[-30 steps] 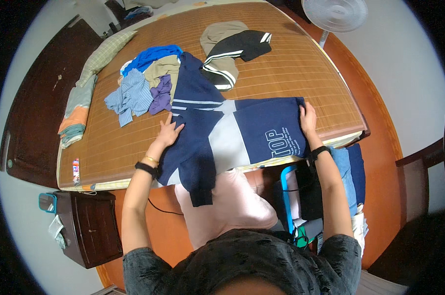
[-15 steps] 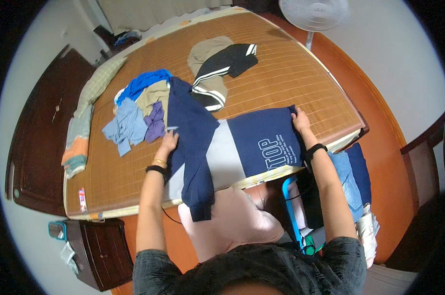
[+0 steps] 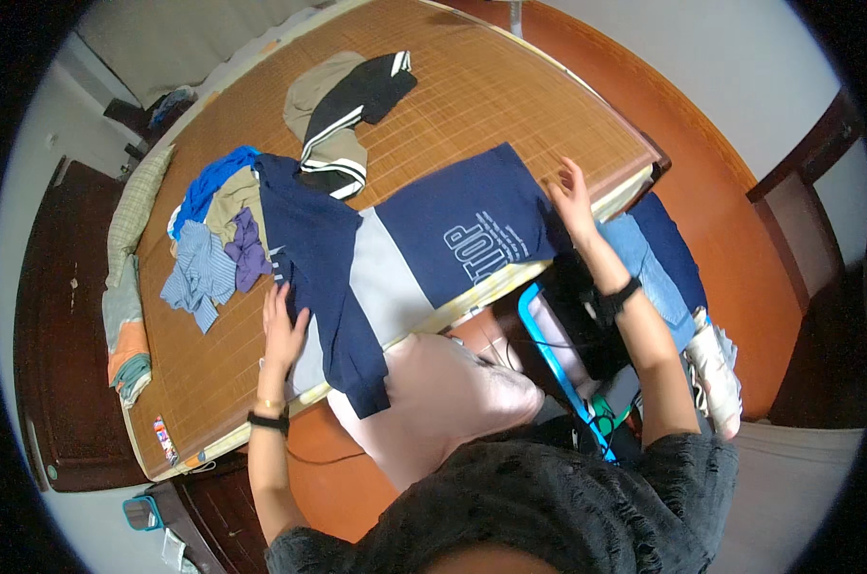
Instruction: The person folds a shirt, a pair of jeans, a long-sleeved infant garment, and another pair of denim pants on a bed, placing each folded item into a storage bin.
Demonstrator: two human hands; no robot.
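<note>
A navy sweatshirt (image 3: 462,225) with a pale grey band and white lettering lies along the near edge of the bed. One navy sleeve (image 3: 343,306) crosses over it, its cuff hanging past the edge. My left hand (image 3: 282,335) is open at the collar end, fingers spread, near or touching the fabric. At the hem end, my right hand (image 3: 573,203) is open, its fingers stretched out just beyond the cloth; I cannot tell if the thumb touches it.
A heap of clothes (image 3: 218,225) lies left of the sweatshirt on the bed mat (image 3: 453,96). Farther back lies a black and tan garment (image 3: 357,105). Folded jeans (image 3: 649,268) and a blue-framed container (image 3: 556,340) stand off the bed at right. A pink cushion-like item (image 3: 433,392) is before me.
Both hands have loosened from the sweatshirt, and the right fingers have lifted off its hem corner. The view has shifted, so the bed appears turned. The sleeve still lies across the sweatshirt.
</note>
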